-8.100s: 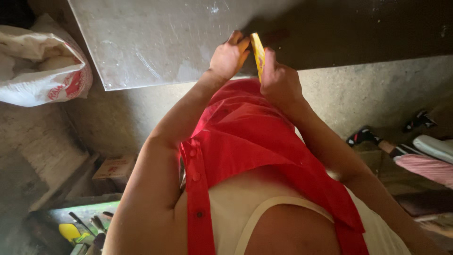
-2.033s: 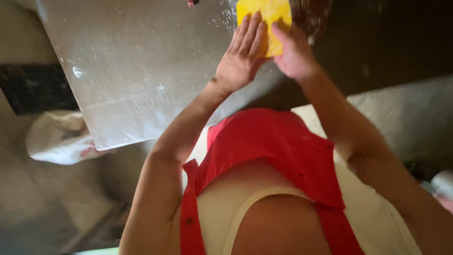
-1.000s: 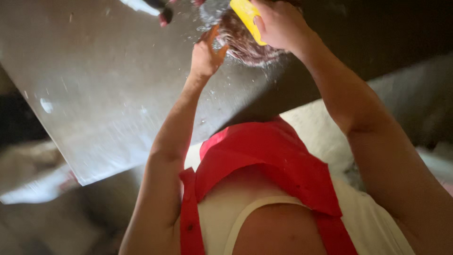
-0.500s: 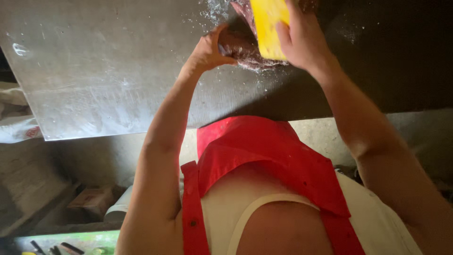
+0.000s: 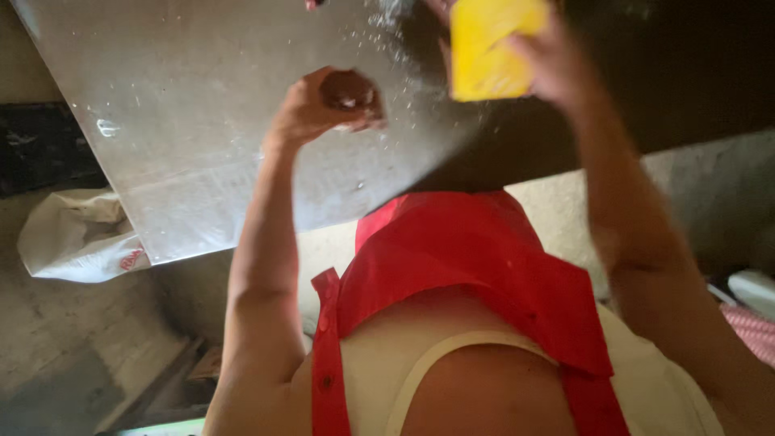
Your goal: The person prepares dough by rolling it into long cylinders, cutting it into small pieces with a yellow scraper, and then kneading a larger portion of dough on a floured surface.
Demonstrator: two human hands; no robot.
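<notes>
Left hand [image 5: 311, 109] clutching brown dough lump [image 5: 349, 90], right hand [image 5: 549, 56] gripping yellow scraper [image 5: 484, 50] just beside

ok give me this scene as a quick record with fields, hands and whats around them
left hand: closed around a small brown lump
right hand: holds a flat yellow scraper, raised over the table
table: grey metal top, dusted with white powder, right side in shadow
clothing: red apron over a pale top
floor: white sack lying left of the table
unclear: what the lump is made of
</notes>
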